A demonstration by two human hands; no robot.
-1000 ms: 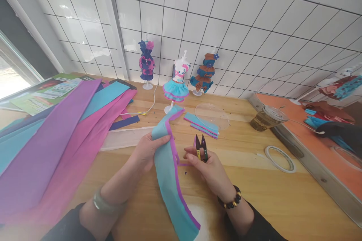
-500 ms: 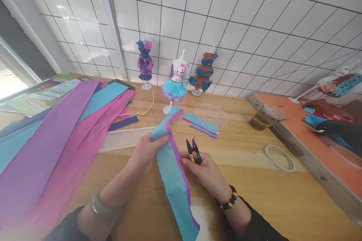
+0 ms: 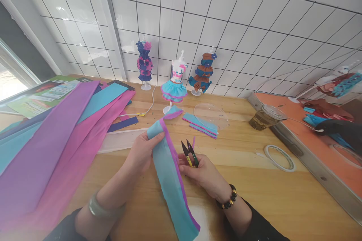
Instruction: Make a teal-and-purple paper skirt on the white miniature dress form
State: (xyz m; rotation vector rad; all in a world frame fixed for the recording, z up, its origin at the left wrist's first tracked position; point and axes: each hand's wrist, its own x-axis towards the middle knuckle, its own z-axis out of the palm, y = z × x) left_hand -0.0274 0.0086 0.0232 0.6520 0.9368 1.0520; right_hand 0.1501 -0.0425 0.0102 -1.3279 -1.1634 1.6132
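Observation:
A long light-blue crepe paper strip (image 3: 171,184) with a purple border hangs from my left hand (image 3: 143,150), pinched near its upper part between thumb and fingers. My right hand (image 3: 206,173) is closed around a pair of thread snips (image 3: 189,154) with black blades and yellow and green handles. The blades point up and stand apart. The fingertips of my right hand are at the purple border; whether they grip it I cannot tell. Beyond the hands stands a small dress form (image 3: 178,71) in a light-blue skirt edged with purple. Folded blue-and-purple strips (image 3: 200,125) lie behind the snips.
Pink, purple and blue sheets (image 3: 56,150) cover the left side. Two more dressed forms, one navy and pink (image 3: 145,62), one brown and teal (image 3: 203,71), stand by the tiled wall. A clear disc (image 3: 210,116), a lidded cup (image 3: 266,117) and a tape roll (image 3: 279,158) lie rightward.
My left hand has moved slightly left with the upper part of the strip. The right hand and snips have shifted a little left, and the blades have come away from the strip's edge slightly.

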